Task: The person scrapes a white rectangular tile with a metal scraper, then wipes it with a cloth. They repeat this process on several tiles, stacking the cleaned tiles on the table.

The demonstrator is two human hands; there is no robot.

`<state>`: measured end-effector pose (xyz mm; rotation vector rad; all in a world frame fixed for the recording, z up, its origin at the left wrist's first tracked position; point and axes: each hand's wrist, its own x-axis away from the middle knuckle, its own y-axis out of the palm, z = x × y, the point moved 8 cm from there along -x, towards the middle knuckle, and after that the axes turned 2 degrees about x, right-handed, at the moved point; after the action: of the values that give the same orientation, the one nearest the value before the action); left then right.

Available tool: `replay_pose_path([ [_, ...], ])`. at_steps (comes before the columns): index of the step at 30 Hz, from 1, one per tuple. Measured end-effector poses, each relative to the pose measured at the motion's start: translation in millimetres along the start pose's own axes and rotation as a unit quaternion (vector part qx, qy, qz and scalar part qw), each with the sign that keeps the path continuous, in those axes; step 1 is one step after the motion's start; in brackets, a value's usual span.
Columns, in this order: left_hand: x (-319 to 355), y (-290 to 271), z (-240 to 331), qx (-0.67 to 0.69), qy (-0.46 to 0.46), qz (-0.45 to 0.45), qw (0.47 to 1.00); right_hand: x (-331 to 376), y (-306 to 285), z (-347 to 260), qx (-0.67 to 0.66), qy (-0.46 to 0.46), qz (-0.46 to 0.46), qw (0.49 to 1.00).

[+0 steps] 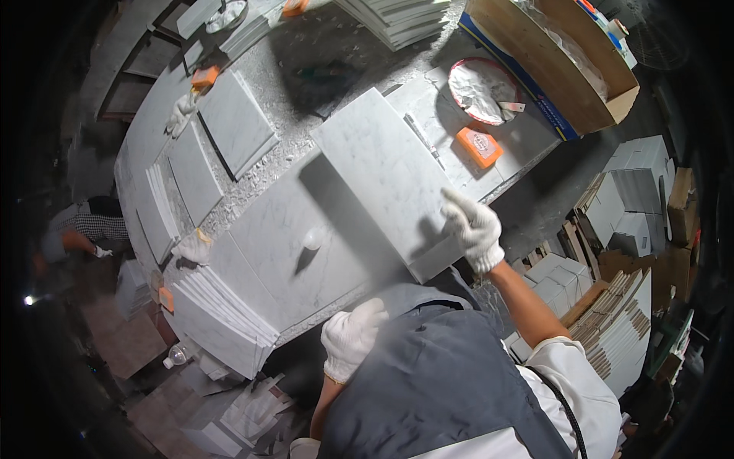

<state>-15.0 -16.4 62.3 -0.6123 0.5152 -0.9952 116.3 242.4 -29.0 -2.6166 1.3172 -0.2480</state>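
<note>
My right hand, in a white knit glove, is over the near right end of a grey-veined white marble slab. Its index finger stretches out over the slab, and I cannot tell whether it touches. My left hand, gloved too, is curled closed against my dark grey apron, below the table's front edge; whatever it may hold is hidden. The slab lies slantwise over a wider marble sheet, casting a dark shadow on it. A small white rounded piece sits on that sheet.
A red-rimmed bowl of white paste with a scraper, an orange block and a long cardboard box are at the far right. Stacked tiles and a loose glove lie leftward. Another person's arm shows far left.
</note>
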Motion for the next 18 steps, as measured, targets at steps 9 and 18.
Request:
replay_pose_path([
  [9,-1,12,8,-0.148,-0.044,0.014,0.988,-94,2,-9,0.205,0.031,-0.009,0.978],
  [18,8,12,2,-0.049,-0.165,-0.05,0.984,-95,50,-65,0.245,-0.192,0.005,0.95],
])
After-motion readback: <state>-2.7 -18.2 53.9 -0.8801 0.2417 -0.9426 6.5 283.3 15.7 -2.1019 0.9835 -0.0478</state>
